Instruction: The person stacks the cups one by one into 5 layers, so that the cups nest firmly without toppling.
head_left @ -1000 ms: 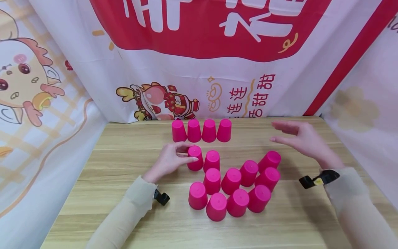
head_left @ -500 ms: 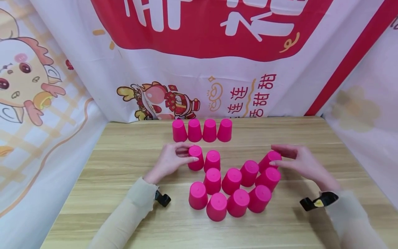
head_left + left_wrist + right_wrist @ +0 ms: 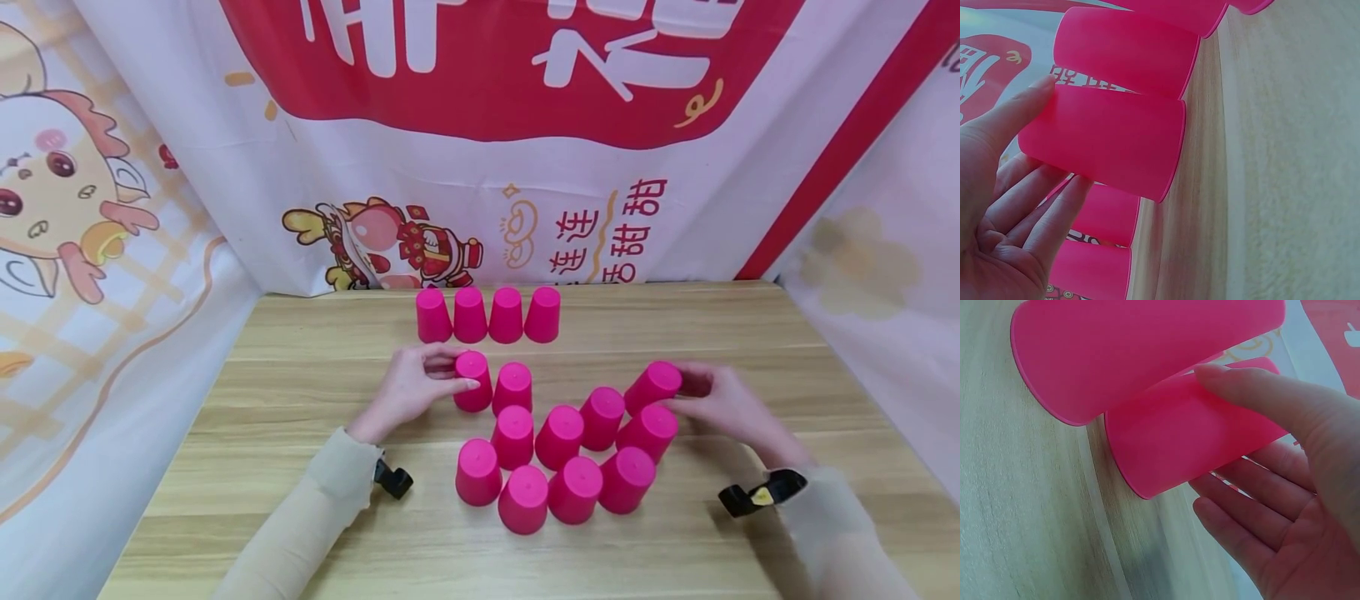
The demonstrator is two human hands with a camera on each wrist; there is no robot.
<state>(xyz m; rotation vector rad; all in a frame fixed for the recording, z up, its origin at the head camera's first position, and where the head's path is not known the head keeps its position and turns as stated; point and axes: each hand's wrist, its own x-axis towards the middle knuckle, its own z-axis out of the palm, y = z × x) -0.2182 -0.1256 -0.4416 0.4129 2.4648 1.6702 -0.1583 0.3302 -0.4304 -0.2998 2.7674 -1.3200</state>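
Note:
My left hand [image 3: 422,382] holds an upside-down pink plastic cup [image 3: 472,382] between thumb and fingers, at the left end of a line of cups. In the left wrist view the thumb [image 3: 1029,106] lies along one side of that cup [image 3: 1110,137], with fingers under the other. At the right end, my right hand [image 3: 731,408] pinches another upside-down pink cup [image 3: 652,387]. The right wrist view has its thumb [image 3: 1241,387] against this cup [image 3: 1179,431] and its fingertips along the opposite side. Between the two held cups, several more pink cups [image 3: 560,437] form a V.
A straight row of several pink cups [image 3: 487,317] stands at the back of the wooden table [image 3: 300,467]. Nearest the person is a curved row of cups [image 3: 525,500]. Printed white cloth [image 3: 247,192] hangs behind and at both sides.
My right hand has come down from above the table to the far-right cup and now grips it; that cup has shifted very slightly. The left hand has stayed on its cup.

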